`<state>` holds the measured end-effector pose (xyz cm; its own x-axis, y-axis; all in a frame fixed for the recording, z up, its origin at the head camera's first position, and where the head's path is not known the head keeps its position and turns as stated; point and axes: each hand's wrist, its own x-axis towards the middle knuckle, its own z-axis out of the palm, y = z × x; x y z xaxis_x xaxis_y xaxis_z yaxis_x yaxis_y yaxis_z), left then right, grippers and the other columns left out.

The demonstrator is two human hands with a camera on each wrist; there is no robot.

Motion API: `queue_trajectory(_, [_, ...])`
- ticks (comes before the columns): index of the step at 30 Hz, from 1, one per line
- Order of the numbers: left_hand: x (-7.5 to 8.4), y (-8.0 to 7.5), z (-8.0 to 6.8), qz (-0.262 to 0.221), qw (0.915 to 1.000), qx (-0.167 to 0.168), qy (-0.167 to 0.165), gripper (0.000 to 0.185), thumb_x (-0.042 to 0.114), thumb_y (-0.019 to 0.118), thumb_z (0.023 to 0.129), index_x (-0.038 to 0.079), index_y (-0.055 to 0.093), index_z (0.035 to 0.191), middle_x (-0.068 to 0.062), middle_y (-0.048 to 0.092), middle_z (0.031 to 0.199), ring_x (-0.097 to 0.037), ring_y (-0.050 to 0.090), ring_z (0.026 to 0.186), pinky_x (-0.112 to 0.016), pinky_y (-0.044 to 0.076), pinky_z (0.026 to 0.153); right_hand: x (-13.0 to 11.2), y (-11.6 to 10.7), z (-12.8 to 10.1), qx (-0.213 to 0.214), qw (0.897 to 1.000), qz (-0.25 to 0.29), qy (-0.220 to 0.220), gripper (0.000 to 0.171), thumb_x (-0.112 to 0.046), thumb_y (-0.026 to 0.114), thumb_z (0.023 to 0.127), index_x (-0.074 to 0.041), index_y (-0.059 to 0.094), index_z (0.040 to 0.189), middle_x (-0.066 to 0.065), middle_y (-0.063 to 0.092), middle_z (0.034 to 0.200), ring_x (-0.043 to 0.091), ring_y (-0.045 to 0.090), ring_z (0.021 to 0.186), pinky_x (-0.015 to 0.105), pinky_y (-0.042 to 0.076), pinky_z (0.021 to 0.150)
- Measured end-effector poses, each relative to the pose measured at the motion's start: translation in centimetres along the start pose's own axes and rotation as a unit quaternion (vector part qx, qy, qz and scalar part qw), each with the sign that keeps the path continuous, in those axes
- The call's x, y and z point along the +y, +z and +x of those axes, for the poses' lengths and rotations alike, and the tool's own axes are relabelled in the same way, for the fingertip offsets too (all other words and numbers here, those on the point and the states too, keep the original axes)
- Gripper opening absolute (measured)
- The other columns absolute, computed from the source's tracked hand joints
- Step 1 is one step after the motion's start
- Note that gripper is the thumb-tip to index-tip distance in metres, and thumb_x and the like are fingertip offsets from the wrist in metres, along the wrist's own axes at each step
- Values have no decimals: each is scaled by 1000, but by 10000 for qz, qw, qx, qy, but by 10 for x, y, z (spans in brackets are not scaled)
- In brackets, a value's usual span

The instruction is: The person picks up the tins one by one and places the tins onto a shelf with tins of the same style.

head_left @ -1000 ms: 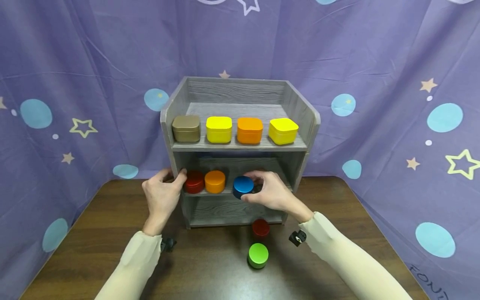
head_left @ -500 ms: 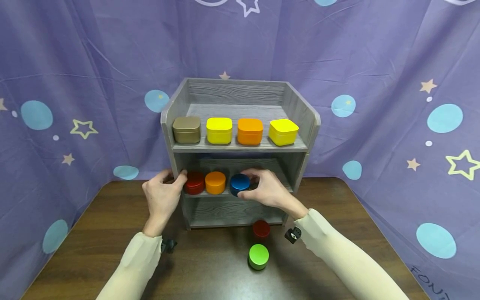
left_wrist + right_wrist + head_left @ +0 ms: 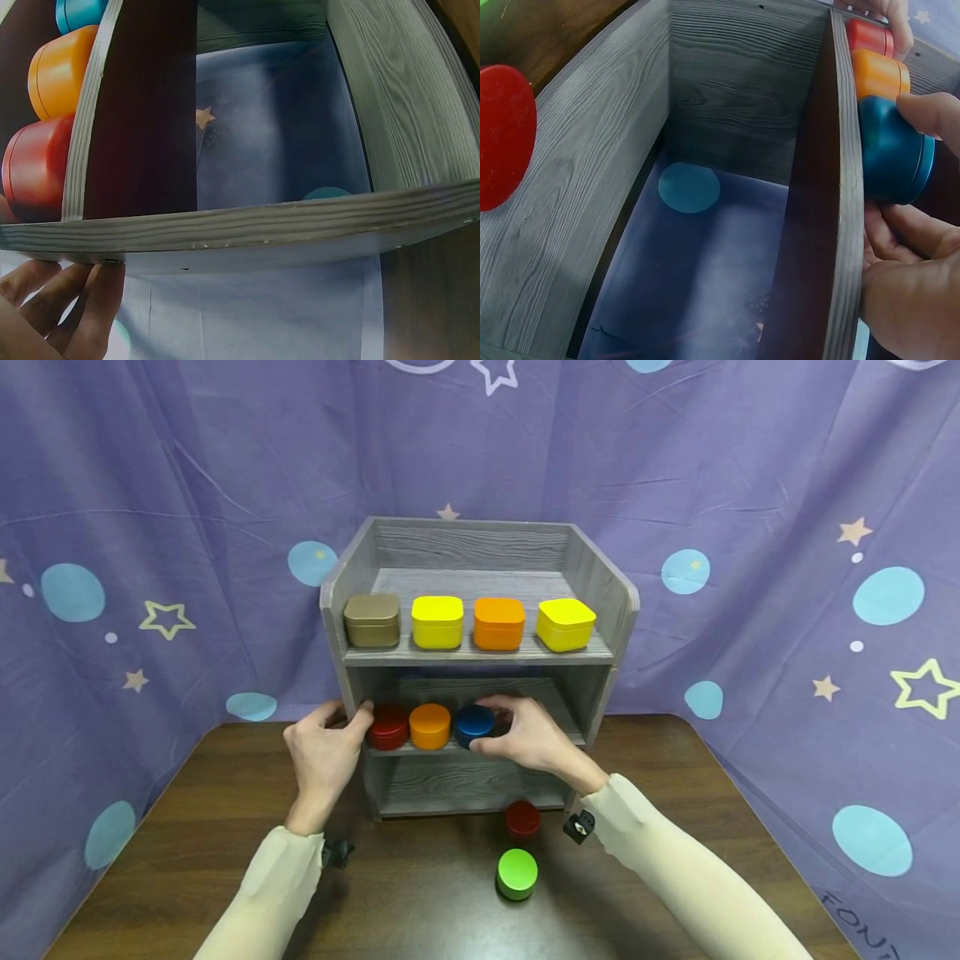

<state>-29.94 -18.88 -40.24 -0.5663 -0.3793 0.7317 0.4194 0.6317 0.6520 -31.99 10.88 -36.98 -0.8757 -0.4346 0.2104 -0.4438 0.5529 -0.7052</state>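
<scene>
My right hand [image 3: 534, 739] holds a blue round tin [image 3: 474, 723] at the middle shelf, thumb in front and fingers around its far side. In the right wrist view, the blue tin [image 3: 894, 154] stands at the shelf's front edge. To its left, on the same shelf, are an orange round tin [image 3: 430, 727] and a dark red round tin [image 3: 389, 727]. Beside the red tin, my left hand [image 3: 324, 758] grips the left side panel of the grey wooden shelf unit [image 3: 480, 657]. In the left wrist view, its fingers [image 3: 90, 307] press the panel's outer face.
Along the top shelf stand square tins: one brown [image 3: 372, 621], two yellow and one orange [image 3: 498, 624]. A dark red round tin [image 3: 522, 818] and a green round tin [image 3: 517, 872] are on the wooden table [image 3: 420, 893] before the unit. A purple curtain [image 3: 765, 568] hangs behind.
My right hand has shifted the blue tin left and slightly back on the middle shelf, closer to the orange tin. My left hand stays at the side panel.
</scene>
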Motion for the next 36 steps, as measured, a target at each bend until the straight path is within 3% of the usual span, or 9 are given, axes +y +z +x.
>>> queue_trajectory(15, [0,0,0,-4,9999,55,113,19,19,86,83,3,80,75,-15,79,69,26,47,64,-7,37,60,-2,0,2,-69,10000,61,-20,63,-31,86,89,-6,68,144,15,75,128,25,69,106,34,56,90])
queue_trajectory(36, [0,0,-1,-25,10000,49,47,20,19,87,83,2,79,75,-15,79,69,26,48,64,-7,37,61,-2,-1,3,-101,9999,90,4,62,-28,86,90,-5,67,144,16,74,132,27,68,110,40,58,95])
